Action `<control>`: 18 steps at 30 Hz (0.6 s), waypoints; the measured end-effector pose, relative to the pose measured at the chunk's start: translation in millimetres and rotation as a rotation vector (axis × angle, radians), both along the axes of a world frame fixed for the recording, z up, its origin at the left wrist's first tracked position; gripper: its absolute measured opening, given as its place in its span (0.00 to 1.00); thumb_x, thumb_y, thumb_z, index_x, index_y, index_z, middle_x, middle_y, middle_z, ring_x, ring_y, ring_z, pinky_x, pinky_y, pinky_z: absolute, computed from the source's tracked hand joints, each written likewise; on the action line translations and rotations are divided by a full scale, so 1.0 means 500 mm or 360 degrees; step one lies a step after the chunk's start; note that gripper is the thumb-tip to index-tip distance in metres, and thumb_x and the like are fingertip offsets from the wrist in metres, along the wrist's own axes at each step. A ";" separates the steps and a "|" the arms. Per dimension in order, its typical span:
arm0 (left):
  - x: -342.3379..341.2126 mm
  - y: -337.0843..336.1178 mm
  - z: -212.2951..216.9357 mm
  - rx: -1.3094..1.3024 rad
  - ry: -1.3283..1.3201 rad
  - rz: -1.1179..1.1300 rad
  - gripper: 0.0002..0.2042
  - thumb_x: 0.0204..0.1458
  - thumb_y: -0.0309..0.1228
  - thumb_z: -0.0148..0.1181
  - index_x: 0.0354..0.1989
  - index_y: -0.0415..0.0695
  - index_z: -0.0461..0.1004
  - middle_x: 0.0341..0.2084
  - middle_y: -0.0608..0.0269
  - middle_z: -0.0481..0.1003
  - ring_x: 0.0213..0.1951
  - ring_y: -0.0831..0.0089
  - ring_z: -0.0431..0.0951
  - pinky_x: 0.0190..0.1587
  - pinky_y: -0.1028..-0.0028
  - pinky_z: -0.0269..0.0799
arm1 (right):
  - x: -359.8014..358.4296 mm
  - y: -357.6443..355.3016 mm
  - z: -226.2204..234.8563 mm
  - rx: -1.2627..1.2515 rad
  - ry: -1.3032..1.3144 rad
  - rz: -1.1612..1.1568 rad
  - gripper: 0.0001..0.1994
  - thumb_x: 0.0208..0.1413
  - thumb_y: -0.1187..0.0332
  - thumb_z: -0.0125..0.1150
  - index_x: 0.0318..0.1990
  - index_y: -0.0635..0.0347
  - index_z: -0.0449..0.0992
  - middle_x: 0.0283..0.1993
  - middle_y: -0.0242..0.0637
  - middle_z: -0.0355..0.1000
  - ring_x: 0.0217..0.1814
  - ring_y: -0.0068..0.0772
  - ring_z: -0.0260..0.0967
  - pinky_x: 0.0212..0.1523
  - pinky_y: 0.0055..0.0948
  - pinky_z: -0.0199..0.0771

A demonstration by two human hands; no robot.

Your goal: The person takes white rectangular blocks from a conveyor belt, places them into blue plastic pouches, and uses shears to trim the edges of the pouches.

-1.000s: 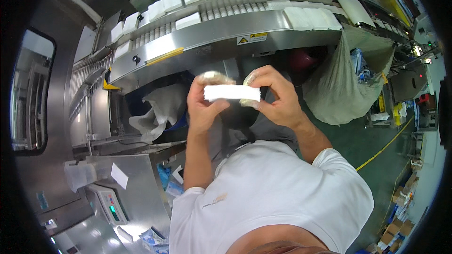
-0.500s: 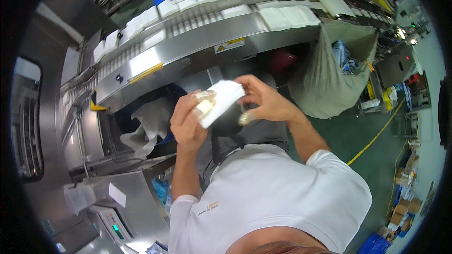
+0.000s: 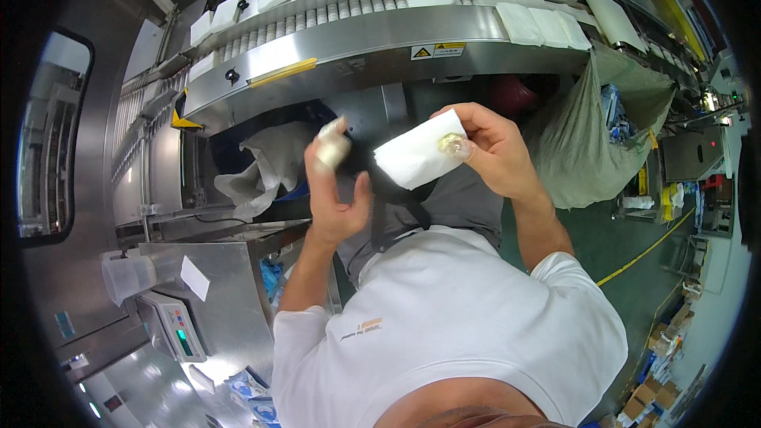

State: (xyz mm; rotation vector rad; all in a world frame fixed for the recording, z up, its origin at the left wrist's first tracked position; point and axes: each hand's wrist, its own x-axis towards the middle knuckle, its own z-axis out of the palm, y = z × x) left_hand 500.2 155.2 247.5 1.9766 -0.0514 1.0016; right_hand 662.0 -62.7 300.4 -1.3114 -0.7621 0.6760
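In front of my waist, my right hand pinches a flat white stack of folded wipes by its right end. A yellowish translucent finger cot covers the thumb, which presses on the stack's upper face. My left hand is raised to the left, apart from the stack, with thumb and fingers spread and nothing held. Its fingertips, also in pale covers, are smeared by motion. Beyond both hands, similar white stacks lie along the roller conveyor.
Under the conveyor's right part hangs a large beige sack with blue wrappers inside. White sheeting drapes from a dark bin at left. A steel bench holds a digital scale and a clear plastic jug. Cartons stand far right.
My left hand has let go of the wipes and moved left, opening. My right hand has gripped the stack, and the whole view has shifted slightly.
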 end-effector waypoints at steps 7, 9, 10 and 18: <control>0.027 -0.082 0.005 -0.1245 0.0114 -0.0617 0.45 0.43 0.39 0.83 0.67 0.39 0.61 0.60 0.52 0.71 0.63 0.62 0.72 0.65 0.63 0.67 | -0.003 0.014 -0.017 0.0122 -0.0202 -0.0086 0.17 0.63 0.79 0.59 0.59 0.65 0.75 0.51 0.34 0.77 0.51 0.22 0.75 0.52 0.26 0.77; 0.039 -0.100 0.011 -0.1330 0.0249 -0.0308 0.32 0.48 0.34 0.80 0.59 0.37 0.70 0.52 0.58 0.76 0.54 0.70 0.77 0.59 0.69 0.72 | -0.001 0.010 -0.008 -0.0071 -0.0296 -0.0071 0.18 0.61 0.80 0.58 0.58 0.62 0.76 0.53 0.38 0.78 0.54 0.27 0.75 0.58 0.29 0.76; 0.046 -0.102 0.026 -0.1367 0.0348 -0.0169 0.25 0.51 0.32 0.78 0.54 0.37 0.74 0.47 0.62 0.78 0.50 0.73 0.78 0.57 0.72 0.73 | -0.003 0.005 0.001 -0.0062 -0.0335 -0.0077 0.18 0.61 0.80 0.58 0.58 0.62 0.77 0.53 0.39 0.78 0.53 0.28 0.76 0.56 0.30 0.76; 0.081 -0.111 0.029 -0.1172 0.0251 -0.0219 0.14 0.60 0.29 0.69 0.50 0.37 0.76 0.42 0.62 0.79 0.42 0.77 0.79 0.48 0.76 0.76 | -0.011 -0.016 -0.024 0.0187 0.0031 -0.0122 0.18 0.63 0.77 0.61 0.60 0.66 0.74 0.57 0.37 0.75 0.60 0.27 0.71 0.62 0.30 0.72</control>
